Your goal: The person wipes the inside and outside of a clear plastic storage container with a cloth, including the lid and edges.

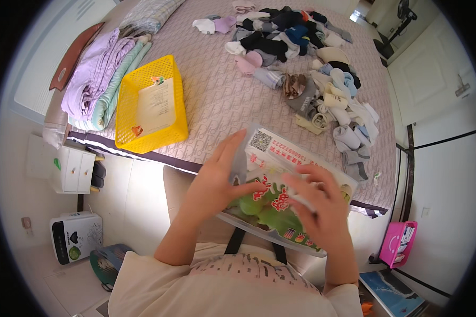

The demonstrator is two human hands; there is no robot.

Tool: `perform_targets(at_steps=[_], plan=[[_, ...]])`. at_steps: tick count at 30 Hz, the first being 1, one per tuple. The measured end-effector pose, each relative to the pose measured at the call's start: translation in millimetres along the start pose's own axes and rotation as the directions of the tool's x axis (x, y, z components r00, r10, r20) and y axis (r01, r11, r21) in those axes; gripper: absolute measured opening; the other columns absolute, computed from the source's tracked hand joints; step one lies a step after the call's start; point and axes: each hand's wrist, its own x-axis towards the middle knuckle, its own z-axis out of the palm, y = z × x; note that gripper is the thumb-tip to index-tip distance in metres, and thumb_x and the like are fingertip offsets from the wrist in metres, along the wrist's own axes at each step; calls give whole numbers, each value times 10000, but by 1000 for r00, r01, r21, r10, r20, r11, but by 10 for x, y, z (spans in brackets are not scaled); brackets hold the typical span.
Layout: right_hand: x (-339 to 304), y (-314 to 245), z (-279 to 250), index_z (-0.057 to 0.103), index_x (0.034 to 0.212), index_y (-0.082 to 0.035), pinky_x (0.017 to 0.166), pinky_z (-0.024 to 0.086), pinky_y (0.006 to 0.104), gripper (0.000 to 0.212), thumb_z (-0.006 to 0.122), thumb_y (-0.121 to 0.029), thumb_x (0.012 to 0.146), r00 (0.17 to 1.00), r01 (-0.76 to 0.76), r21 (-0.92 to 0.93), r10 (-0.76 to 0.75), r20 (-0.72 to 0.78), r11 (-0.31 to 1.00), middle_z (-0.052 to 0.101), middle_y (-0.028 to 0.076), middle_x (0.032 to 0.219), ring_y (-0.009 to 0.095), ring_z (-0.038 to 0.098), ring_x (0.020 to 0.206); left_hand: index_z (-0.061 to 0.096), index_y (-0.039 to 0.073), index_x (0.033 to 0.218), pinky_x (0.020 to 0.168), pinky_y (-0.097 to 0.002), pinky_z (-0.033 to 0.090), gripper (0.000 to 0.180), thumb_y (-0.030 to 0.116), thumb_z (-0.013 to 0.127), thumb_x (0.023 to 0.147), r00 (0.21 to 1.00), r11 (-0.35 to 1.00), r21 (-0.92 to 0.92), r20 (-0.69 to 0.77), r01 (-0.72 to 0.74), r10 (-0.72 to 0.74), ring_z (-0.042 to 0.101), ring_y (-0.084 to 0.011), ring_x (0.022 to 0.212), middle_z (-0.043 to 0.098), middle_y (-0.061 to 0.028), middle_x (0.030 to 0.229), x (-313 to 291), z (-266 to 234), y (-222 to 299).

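Bed (222,100), covered in a mauve patterned spread, is filling the upper middle of the view; its near edge is running from lower left to lower right just beyond the hands, and a broad bare strip of spread is lying open between the basket and the sock heap. Pale floor (137,190) is lying open below that edge, on the left. Folded bedding (98,79) in lilac and mint is resting along the bed's left side, touching the basket. Sock heap (307,58), many loose socks in dark, grey, pink and cream, is spreading down the right side of the bed to near its right edge and is closing off that side. Yellow basket (122,113), a perforated plastic tray holding a sheet of paper, is sitting at the near left edge of the bed. Clear plastic bag (272,182), printed in red and green and showing green shapes inside, is being held in the air in front of the chest, over the bed's near edge. Left hand (217,182) is gripping the bag's left end, fingers (230,148) spread along its upper face and thumb pressing on the front. Right hand (320,203) is lying over the bag's right part, fingers curled and slightly parted on the plastic. White bedside cabinet (71,169) is standing on the floor at far left, well apart from the hands.
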Motion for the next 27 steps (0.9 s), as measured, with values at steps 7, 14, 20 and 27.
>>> perform_targets(at_steps=[7, 14, 20, 27], plan=[[141, 45, 187, 680, 1177, -131, 932, 445, 429, 368, 748, -254, 837, 972, 216, -298, -178, 150, 930, 571, 83, 1304, 295, 556, 1075, 379, 76, 1494, 1112, -393, 385, 1009, -4, 853, 606, 997, 990, -137, 73, -23, 33, 452, -350, 1345, 444, -177, 1460, -132, -29, -28], [556, 133, 393, 694, 1033, -73, 725, 476, 376, 245, 757, -68, 796, 971, 152, -316, -201, -128, 936, 635, 72, 947, 270, 602, 855, 418, 86, 1473, 1100, -408, 394, 1052, 78, 924, 550, 1000, 976, -218, 19, -6, 11, 445, -354, 1327, 435, -157, 1428, -156, -15, -73], [689, 152, 554, 687, 1000, -54, 694, 489, 371, 185, 728, -35, 821, 975, 127, -306, -176, -137, 943, 635, 82, 939, 278, 607, 817, 411, 84, 1481, 1045, -427, 420, 1035, 191, 931, 593, 998, 978, -199, 14, -61, 65, 467, -367, 1277, 434, -173, 1401, -169, 2, -196], [656, 129, 556, 688, 999, -50, 659, 490, 350, 221, 739, 11, 793, 989, 78, -242, -107, -107, 967, 627, 85, 931, 264, 612, 788, 385, 110, 1509, 1063, -454, 378, 1036, 247, 913, 628, 996, 983, -185, 81, -8, 23, 439, -369, 1296, 413, -166, 1434, -244, -15, -219]])
